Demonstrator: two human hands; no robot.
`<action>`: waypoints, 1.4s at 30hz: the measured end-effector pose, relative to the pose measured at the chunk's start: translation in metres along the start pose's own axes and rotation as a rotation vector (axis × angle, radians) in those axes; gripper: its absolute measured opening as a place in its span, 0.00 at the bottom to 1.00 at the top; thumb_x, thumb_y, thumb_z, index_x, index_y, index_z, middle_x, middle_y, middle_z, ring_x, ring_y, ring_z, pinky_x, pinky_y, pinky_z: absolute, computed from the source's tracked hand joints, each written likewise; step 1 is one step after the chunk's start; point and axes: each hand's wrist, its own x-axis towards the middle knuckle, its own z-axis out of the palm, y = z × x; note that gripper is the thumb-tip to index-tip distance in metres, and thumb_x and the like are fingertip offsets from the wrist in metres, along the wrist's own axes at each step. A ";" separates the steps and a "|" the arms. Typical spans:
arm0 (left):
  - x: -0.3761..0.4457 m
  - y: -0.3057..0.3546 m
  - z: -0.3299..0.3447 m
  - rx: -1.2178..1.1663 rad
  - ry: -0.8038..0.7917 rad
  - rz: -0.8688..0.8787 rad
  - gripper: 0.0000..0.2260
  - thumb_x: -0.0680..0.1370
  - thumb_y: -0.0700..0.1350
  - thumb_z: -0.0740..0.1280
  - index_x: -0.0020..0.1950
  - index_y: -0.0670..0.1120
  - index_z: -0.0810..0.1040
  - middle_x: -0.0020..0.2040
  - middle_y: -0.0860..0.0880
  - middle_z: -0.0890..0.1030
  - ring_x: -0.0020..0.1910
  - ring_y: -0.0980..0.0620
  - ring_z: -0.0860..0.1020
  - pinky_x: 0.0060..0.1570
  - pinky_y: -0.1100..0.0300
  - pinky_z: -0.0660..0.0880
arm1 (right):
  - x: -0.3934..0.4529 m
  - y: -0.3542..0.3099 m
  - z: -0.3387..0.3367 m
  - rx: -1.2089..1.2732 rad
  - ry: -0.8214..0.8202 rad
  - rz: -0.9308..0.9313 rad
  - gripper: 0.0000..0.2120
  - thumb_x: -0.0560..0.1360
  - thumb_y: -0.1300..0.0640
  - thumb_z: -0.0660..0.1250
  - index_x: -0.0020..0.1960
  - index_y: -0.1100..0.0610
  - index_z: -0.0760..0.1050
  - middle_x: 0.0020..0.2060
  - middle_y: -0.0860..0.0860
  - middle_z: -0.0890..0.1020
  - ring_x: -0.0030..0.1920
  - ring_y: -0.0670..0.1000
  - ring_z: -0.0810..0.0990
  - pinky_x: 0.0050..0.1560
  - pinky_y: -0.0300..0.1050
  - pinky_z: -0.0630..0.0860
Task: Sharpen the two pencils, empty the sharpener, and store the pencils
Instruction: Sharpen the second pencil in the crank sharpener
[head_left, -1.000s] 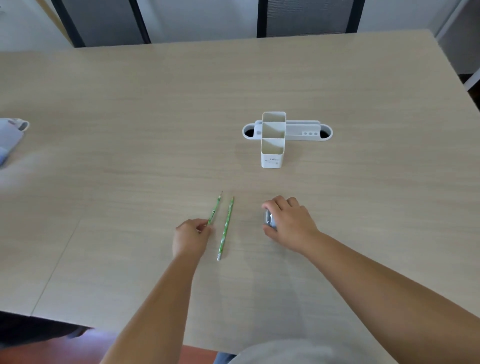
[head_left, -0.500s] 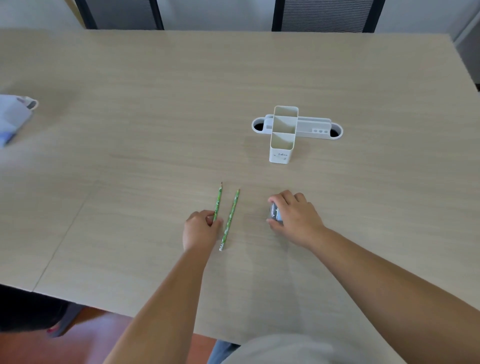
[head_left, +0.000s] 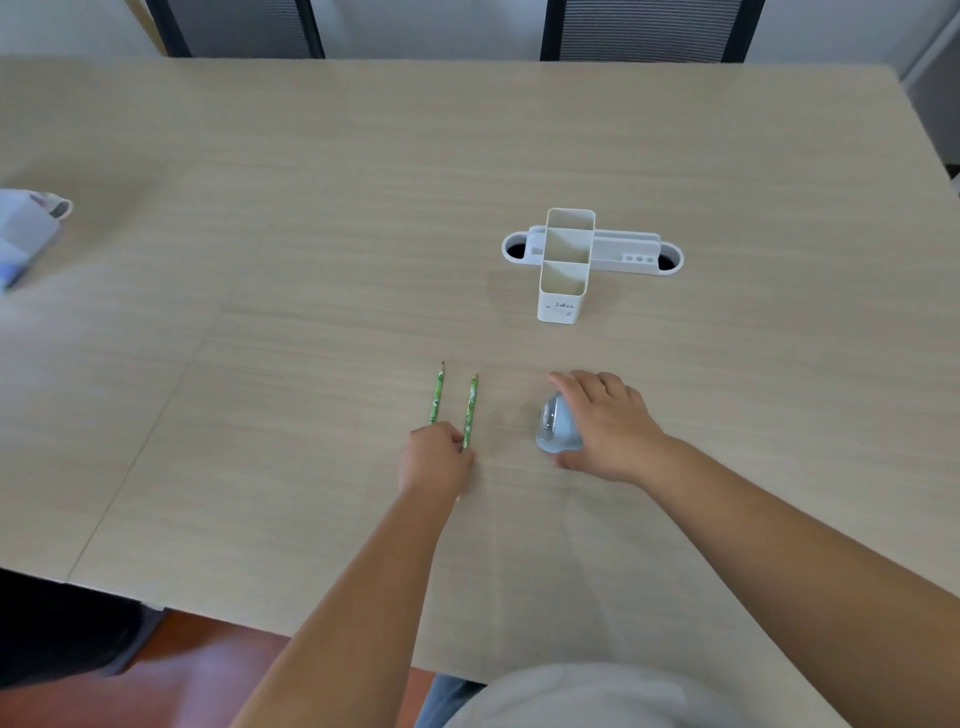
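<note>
Head view: left hand (head_left: 435, 457) curled over lower ends of two green pencils (head_left: 470, 410) lying parallel on table (head_left: 311, 208); right hand (head_left: 605, 423) gripping blue-grey sharpener (head_left: 553, 426), just right of pencils; white organizer (head_left: 566, 265) beyond.

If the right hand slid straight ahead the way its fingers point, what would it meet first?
Likely nothing nearby: the right hand, gripping the sharpener, points up-left; that line passes between the pencils and the organizer, over bare table.
</note>
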 end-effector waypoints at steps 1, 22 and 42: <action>0.000 0.002 0.001 -0.009 -0.008 -0.006 0.07 0.71 0.43 0.70 0.48 0.47 0.82 0.46 0.49 0.83 0.49 0.48 0.81 0.49 0.56 0.78 | -0.001 0.002 -0.002 -0.015 0.004 0.022 0.43 0.67 0.43 0.70 0.75 0.48 0.50 0.72 0.49 0.60 0.71 0.56 0.57 0.69 0.50 0.57; -0.003 -0.015 -0.050 -0.264 -0.164 0.205 0.07 0.78 0.44 0.68 0.48 0.56 0.82 0.43 0.53 0.80 0.36 0.56 0.73 0.32 0.70 0.69 | -0.002 0.003 -0.005 -0.027 0.037 0.111 0.33 0.69 0.45 0.68 0.71 0.49 0.61 0.66 0.48 0.71 0.64 0.55 0.67 0.59 0.51 0.65; 0.028 0.035 -0.038 -0.054 -0.310 0.417 0.08 0.78 0.41 0.67 0.52 0.49 0.84 0.49 0.52 0.82 0.43 0.58 0.75 0.43 0.69 0.68 | 0.004 0.014 -0.006 0.026 0.006 0.033 0.33 0.68 0.45 0.71 0.70 0.46 0.64 0.63 0.48 0.74 0.61 0.54 0.70 0.60 0.49 0.67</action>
